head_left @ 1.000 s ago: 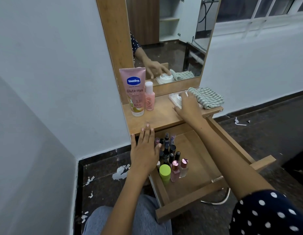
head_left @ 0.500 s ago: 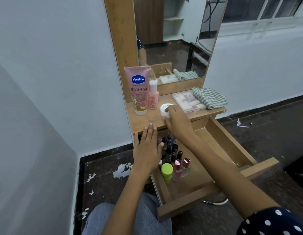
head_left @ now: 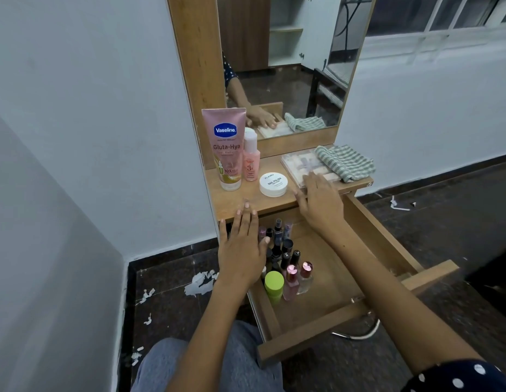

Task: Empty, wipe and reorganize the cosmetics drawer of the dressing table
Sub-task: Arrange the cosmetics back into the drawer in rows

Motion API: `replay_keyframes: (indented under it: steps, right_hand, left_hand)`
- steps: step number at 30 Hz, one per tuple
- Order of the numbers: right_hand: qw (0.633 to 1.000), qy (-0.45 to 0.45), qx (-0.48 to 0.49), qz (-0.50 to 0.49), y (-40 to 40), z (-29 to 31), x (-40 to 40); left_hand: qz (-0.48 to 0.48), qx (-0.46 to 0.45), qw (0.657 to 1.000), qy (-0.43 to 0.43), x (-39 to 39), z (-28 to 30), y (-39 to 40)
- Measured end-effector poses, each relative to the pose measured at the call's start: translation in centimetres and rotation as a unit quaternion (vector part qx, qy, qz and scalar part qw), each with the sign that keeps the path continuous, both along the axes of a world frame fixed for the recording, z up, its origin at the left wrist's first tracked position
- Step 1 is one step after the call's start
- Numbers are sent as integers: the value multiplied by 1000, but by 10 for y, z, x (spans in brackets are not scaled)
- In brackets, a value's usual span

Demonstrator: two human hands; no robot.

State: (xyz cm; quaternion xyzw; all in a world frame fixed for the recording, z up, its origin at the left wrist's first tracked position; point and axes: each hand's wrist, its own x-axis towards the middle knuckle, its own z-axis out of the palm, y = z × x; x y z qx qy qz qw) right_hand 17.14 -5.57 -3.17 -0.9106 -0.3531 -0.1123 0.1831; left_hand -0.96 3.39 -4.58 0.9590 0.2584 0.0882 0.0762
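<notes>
The drawer stands pulled wide open under the table, and the emptying is only partly done, by my read. On the table top stand the Vaseline tube and a small pink bottle side by side against the mirror, upright so they take little room. Just beside them lies the white nail polish jar, then the eyeshadow palette with the striped cloth partly over it, handy for the wipe to come.

The right hand lies flat at the table's front edge, fingers released and straight, tips touching the palette. The left hand hovers spread over the drawer's left side, holding nothing.

Below it the nail polish bottles huddle in the left half with a green-capped bottle in front. The left hand hides some of them, and their labels are too small to read.
</notes>
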Motion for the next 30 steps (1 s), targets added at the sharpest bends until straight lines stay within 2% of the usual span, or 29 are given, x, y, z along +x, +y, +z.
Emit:
replay_keyframes:
  steps: [7,10,13,17,20,23,30]
  right_hand:
    - [995,-17,54,85,-6,-7,-27]
    - [993,-8,41,112,-12,0,-17]
    - [992,-5,-13,124,-19,3,-3]
    - [989,-73,-19,125,-27,-5,-4]
    - [981,-145,38,120,-36,-11,-7]
    - [974,-172,81,127,-41,-9,-7]
    - [960,-210,44,181,-45,-9,9]
  left_hand:
    - [2,3,1000,6,-1,3,-2]
    - [0,3,1000,11,0,4,-1]
    - [1,27,999,21,1,2,-1]
    - [-14,48,999,6,3,-2,-2]
    - [-22,46,998,-23,9,0,0]
    - [-21,40,999,-11,16,1,2]
    - [-16,23,1000,8,19,3,4]
